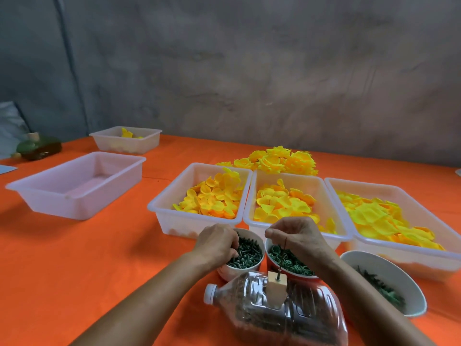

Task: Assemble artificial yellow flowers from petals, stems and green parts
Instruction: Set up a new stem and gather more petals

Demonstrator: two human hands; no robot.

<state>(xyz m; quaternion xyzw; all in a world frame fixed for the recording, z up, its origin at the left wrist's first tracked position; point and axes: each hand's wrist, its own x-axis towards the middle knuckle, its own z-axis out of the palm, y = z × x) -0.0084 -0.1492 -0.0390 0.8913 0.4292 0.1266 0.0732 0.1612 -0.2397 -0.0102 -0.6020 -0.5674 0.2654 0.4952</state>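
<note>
Left hand curled into near cup of dark green stems, pinching some. Right hand pinching thin wire spike upright over cup of green rings. Beyond, far trays of yellow petals. Risks: several stems lifted at once; spike slipping, tipping block on bottle.

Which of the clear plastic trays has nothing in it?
The big clear plastic tray on the left, standing apart; the three trays side by side and the small far tray hold yellow petals.
</note>
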